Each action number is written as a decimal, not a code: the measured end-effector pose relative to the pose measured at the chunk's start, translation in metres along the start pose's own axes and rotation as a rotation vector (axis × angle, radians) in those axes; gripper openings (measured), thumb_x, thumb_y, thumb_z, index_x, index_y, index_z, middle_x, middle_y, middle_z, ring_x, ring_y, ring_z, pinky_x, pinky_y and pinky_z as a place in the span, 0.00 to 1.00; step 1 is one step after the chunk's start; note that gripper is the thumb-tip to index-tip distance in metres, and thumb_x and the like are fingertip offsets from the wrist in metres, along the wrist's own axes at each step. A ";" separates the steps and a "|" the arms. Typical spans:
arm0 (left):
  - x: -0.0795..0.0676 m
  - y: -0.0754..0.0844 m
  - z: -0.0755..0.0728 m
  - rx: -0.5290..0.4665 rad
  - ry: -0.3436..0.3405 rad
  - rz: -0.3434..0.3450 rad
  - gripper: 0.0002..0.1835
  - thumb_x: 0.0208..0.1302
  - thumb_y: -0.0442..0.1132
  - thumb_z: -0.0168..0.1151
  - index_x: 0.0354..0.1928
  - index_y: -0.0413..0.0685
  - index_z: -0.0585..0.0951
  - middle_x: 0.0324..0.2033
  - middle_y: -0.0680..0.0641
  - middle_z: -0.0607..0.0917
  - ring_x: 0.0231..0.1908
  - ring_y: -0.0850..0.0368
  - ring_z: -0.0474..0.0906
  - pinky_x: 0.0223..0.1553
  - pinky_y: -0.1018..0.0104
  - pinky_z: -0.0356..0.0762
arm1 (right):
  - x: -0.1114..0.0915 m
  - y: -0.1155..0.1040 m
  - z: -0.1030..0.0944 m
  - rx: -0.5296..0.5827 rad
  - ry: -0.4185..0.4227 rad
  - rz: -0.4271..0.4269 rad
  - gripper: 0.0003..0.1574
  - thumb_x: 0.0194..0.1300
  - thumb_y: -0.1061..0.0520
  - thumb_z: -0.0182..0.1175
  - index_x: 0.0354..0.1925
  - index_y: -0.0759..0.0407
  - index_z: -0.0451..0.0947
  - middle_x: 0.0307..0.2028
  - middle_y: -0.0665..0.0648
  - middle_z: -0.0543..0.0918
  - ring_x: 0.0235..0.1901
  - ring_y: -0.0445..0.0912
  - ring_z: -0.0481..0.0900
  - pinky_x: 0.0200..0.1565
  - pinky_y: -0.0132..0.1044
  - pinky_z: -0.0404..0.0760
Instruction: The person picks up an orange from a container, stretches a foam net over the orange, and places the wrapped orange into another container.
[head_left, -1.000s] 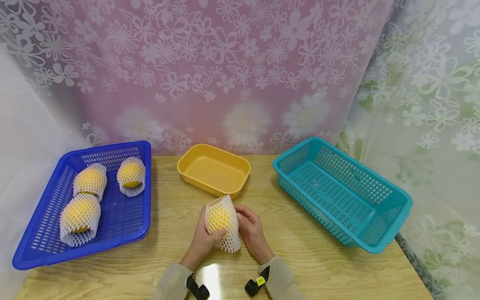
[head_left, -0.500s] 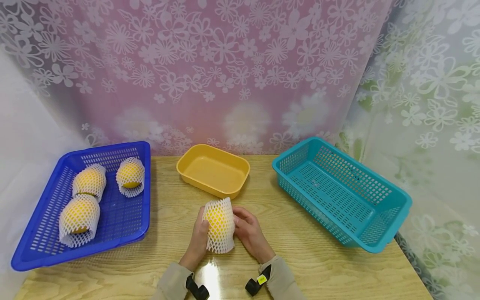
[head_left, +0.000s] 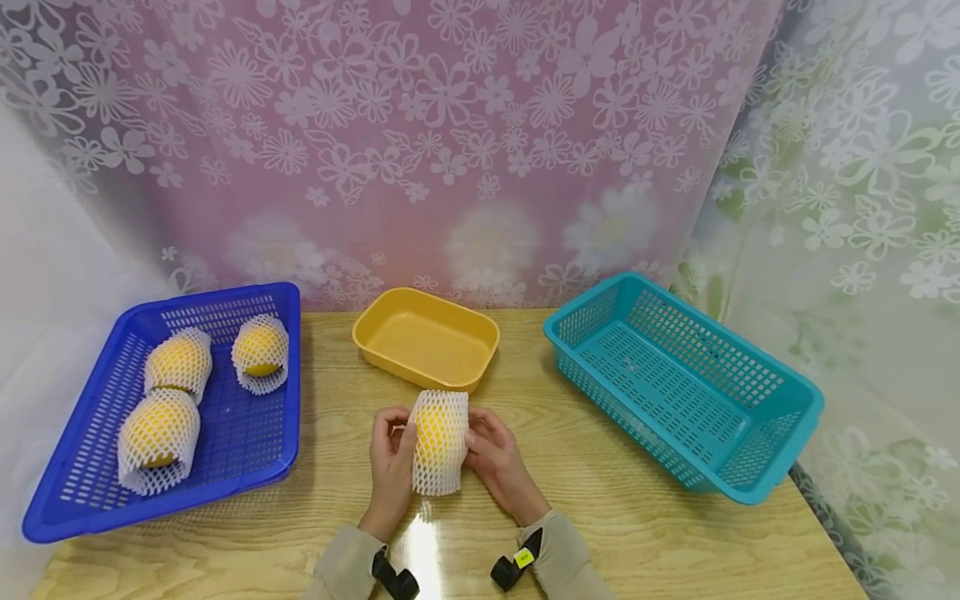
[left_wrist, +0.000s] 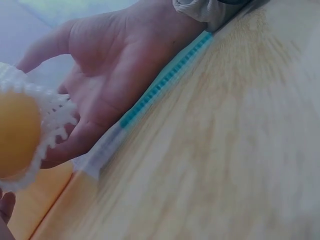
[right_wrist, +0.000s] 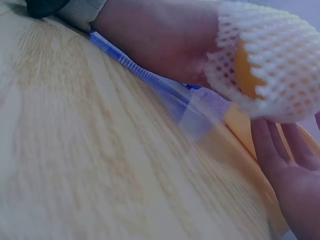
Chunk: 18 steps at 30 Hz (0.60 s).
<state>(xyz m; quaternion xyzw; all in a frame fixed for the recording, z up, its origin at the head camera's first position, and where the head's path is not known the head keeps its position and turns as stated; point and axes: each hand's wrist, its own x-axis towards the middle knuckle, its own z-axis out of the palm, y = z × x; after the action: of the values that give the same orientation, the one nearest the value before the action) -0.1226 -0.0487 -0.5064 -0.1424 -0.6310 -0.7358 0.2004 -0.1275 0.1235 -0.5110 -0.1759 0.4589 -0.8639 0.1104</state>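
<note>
A yellow fruit point(head_left: 438, 437) in a white foam net sleeve is held upright between both hands in the head view, just in front of the yellow tray. My left hand point(head_left: 392, 467) holds its left side, the thumb near its upper front. From the other side, my right hand point(head_left: 501, 462) pinches the sleeve's right edge with thumb and fingers. In the left wrist view the net's open end bares the yellow fruit point(left_wrist: 19, 132) beside the right hand point(left_wrist: 107, 65). The right wrist view shows the netted fruit point(right_wrist: 285, 65) with the left hand point(right_wrist: 165, 42) behind it.
A blue basket point(head_left: 247, 479) on the left contains three more yellow fruits in foam nets. The yellow tray point(head_left: 420, 333) stands at the back middle. On the right is a teal basket point(head_left: 652, 375), all on a wooden table point(head_left: 637, 542).
The netted fruit has turned from a slant to upright between the hands. My left hand has shifted, its fingers now showing at the fruit's upper left. Baskets and tray have stayed put.
</note>
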 end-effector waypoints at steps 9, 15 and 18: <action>0.006 0.023 0.003 0.085 0.031 -0.086 0.09 0.69 0.31 0.50 0.44 0.29 0.73 0.39 0.41 0.77 0.38 0.60 0.75 0.37 0.72 0.75 | 0.001 0.000 0.001 -0.055 0.129 0.004 0.20 0.67 0.64 0.51 0.56 0.65 0.62 0.52 0.59 0.69 0.48 0.46 0.71 0.45 0.36 0.75; 0.009 0.038 0.003 0.105 0.002 -0.188 0.09 0.69 0.33 0.51 0.42 0.32 0.75 0.39 0.41 0.78 0.32 0.61 0.75 0.31 0.71 0.73 | 0.002 -0.003 0.003 -0.069 0.174 0.015 0.17 0.66 0.65 0.52 0.52 0.62 0.62 0.52 0.58 0.68 0.49 0.47 0.70 0.45 0.36 0.74; 0.009 0.037 0.002 0.075 -0.047 -0.250 0.09 0.70 0.34 0.51 0.45 0.33 0.74 0.38 0.42 0.77 0.29 0.61 0.74 0.29 0.70 0.73 | 0.003 -0.008 0.005 -0.085 0.187 0.023 0.16 0.66 0.64 0.53 0.51 0.63 0.62 0.50 0.58 0.67 0.48 0.47 0.70 0.45 0.35 0.74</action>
<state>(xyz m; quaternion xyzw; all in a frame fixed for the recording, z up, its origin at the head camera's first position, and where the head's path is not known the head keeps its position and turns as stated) -0.1127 -0.0524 -0.4695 -0.0722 -0.6755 -0.7273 0.0979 -0.1284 0.1226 -0.5013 -0.0940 0.5055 -0.8549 0.0693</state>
